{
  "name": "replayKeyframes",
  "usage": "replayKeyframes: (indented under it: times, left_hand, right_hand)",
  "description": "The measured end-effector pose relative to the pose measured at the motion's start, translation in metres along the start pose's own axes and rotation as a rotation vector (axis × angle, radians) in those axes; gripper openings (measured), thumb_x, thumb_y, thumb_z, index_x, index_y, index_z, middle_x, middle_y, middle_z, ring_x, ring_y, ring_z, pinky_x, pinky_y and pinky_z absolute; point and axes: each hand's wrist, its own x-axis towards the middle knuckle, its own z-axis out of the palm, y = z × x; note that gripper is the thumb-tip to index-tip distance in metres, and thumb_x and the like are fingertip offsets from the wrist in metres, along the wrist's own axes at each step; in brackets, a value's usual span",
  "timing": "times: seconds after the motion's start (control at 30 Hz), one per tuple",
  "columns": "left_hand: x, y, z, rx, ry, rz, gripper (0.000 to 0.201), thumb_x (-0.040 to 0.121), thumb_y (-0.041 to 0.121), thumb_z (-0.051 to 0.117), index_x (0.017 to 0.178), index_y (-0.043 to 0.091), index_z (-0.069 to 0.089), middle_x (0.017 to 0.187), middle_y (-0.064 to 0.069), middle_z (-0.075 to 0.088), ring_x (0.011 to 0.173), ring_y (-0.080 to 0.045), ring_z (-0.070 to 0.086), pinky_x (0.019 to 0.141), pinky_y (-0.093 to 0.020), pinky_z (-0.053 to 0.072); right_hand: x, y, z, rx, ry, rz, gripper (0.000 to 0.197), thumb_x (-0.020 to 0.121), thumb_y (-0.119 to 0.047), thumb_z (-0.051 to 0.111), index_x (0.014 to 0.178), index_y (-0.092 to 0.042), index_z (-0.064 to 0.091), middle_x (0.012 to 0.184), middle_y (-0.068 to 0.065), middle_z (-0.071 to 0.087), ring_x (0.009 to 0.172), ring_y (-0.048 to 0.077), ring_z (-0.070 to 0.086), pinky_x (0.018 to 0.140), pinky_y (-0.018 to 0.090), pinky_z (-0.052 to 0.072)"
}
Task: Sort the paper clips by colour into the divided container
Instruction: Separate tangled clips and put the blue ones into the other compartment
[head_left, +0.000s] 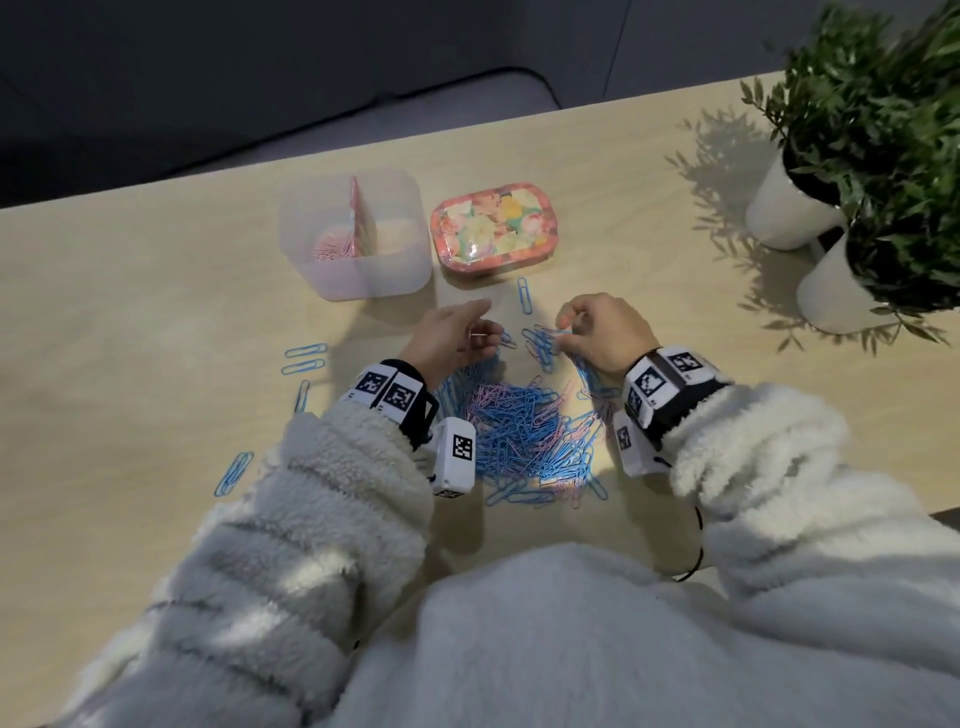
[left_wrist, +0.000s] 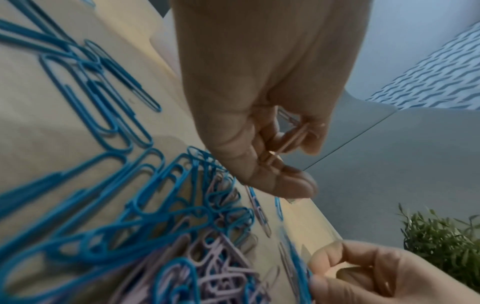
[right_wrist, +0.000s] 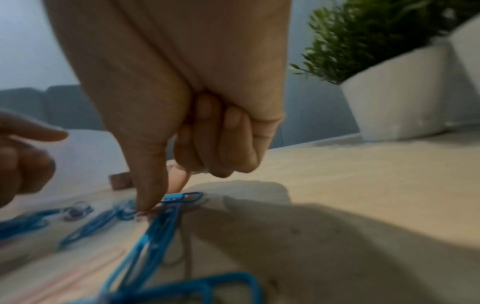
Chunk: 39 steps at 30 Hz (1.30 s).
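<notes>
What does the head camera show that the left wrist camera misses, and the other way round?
Only the head view shows the translucent divided plastic container with pink clips in one compartment, and the floral lidded tin. Only the left wrist view shows the pink paper clip pinched in the left hand. Both show the mixed pile of blue and pink paper clips and the right hand.

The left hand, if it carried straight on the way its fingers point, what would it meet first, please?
Probably the divided container: the left hand, pinching pink clips, points towards its near wall across bare table. Depth is unclear; it might pass just right of it.
</notes>
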Motion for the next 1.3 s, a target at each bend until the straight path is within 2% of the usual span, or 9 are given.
replayKeyframes:
  times: [0.13, 0.27, 0.43, 0.5, 0.6, 0.8, 0.93, 1.13, 1.3]
  left_hand:
    - [0.002, -0.004, -0.004, 0.041, 0.010, 0.025, 0.019, 0.092, 0.018, 0.054, 0.075, 0.013, 0.048, 0.063, -0.003, 0.059, 0.045, -0.005, 0.054, 0.045, -0.015, 0.047]
    - [0.005, -0.005, -0.005, 0.528, 0.106, 0.250, 0.006, 0.089, 0.017, 0.059, 0.090, 0.012, 0.056, 0.063, 0.002, 0.049, 0.044, 0.001, 0.046, 0.046, -0.013, 0.037]
    - [0.008, -0.006, 0.002, 1.298, -0.004, 0.453, 0.018, 0.086, 0.021, 0.060, 0.102, 0.014, 0.057, 0.086, -0.005, 0.061, 0.079, -0.022, 0.057, 0.069, -0.034, 0.048]
    - [0.009, -0.006, 0.004, 1.392, -0.014, 0.483, 0.014, 0.087, 0.018, 0.056, 0.099, 0.012, 0.059, 0.100, -0.009, 0.061, 0.091, -0.027, 0.058, 0.077, -0.039, 0.050]
    - [0.009, -0.007, 0.006, 1.387, 0.010, 0.509, 0.014, 0.088, 0.013, 0.053, 0.099, 0.006, 0.057, 0.104, -0.014, 0.056, 0.093, -0.031, 0.056, 0.077, -0.039, 0.046]
    - [0.005, -0.005, 0.003, 1.235, 0.044, 0.508, 0.013, 0.092, 0.014, 0.047, 0.099, 0.004, 0.050, 0.093, -0.012, 0.059, 0.077, -0.023, 0.051, 0.065, -0.030, 0.036]
    - [0.007, 0.001, 0.017, 1.011, -0.006, 0.348, 0.016, 0.090, 0.010, 0.043, 0.102, 0.008, 0.053, 0.085, -0.003, 0.058, 0.073, -0.016, 0.053, 0.065, -0.028, 0.039]
    - [0.008, -0.002, 0.035, 0.848, -0.092, 0.237, 0.011, 0.088, 0.015, 0.050, 0.082, 0.010, 0.057, 0.076, -0.005, 0.066, 0.069, -0.016, 0.057, 0.073, -0.033, 0.049]
    - [-0.003, 0.001, 0.030, 0.554, -0.108, 0.223, 0.020, 0.088, 0.002, 0.051, 0.069, 0.009, 0.055, 0.068, -0.009, 0.063, 0.049, -0.001, 0.059, 0.052, -0.014, 0.047]
  right_hand:
    - [-0.004, -0.003, -0.006, -0.006, -0.032, -0.017, 0.025, 0.086, -0.017, 0.057, 0.101, 0.002, 0.063, 0.104, 0.024, 0.064, 0.100, 0.039, 0.060, 0.091, 0.044, 0.049]
    - [-0.003, 0.007, -0.021, -0.024, -0.043, 0.053, 0.024, 0.090, -0.004, 0.049, 0.104, 0.011, 0.062, 0.109, 0.030, 0.063, 0.105, 0.042, 0.058, 0.094, 0.047, 0.047]
    - [-0.004, 0.026, -0.017, -0.133, 0.015, -0.045, 0.028, 0.084, -0.020, 0.062, 0.111, -0.012, 0.067, 0.097, 0.012, 0.065, 0.102, 0.032, 0.059, 0.088, 0.035, 0.045]
    - [-0.009, 0.023, -0.012, -0.131, -0.052, -0.124, 0.032, 0.082, -0.027, 0.067, 0.113, -0.021, 0.066, 0.092, 0.005, 0.061, 0.099, 0.027, 0.059, 0.072, 0.026, 0.032]
    - [-0.008, 0.025, -0.004, -0.215, -0.038, -0.199, 0.023, 0.084, -0.029, 0.065, 0.106, -0.022, 0.069, 0.108, -0.001, 0.060, 0.100, 0.024, 0.060, 0.072, 0.026, 0.036]
    - [-0.016, 0.039, 0.004, -0.241, 0.043, -0.223, 0.022, 0.090, -0.023, 0.056, 0.107, -0.023, 0.069, 0.109, 0.003, 0.060, 0.098, 0.031, 0.062, 0.076, 0.036, 0.048]
    - [-0.030, 0.046, 0.015, -0.099, 0.097, -0.184, 0.029, 0.084, -0.022, 0.063, 0.113, -0.022, 0.063, 0.109, 0.002, 0.058, 0.100, 0.026, 0.060, 0.076, 0.035, 0.046]
    - [-0.032, 0.042, 0.018, -0.109, 0.144, -0.225, 0.026, 0.086, -0.027, 0.061, 0.112, -0.025, 0.064, 0.111, -0.001, 0.058, 0.099, 0.024, 0.061, 0.075, 0.034, 0.045]
    - [-0.015, 0.036, 0.012, -0.192, 0.057, -0.230, 0.015, 0.083, -0.027, 0.063, 0.094, -0.022, 0.071, 0.112, -0.002, 0.061, 0.098, 0.025, 0.061, 0.078, 0.033, 0.047]
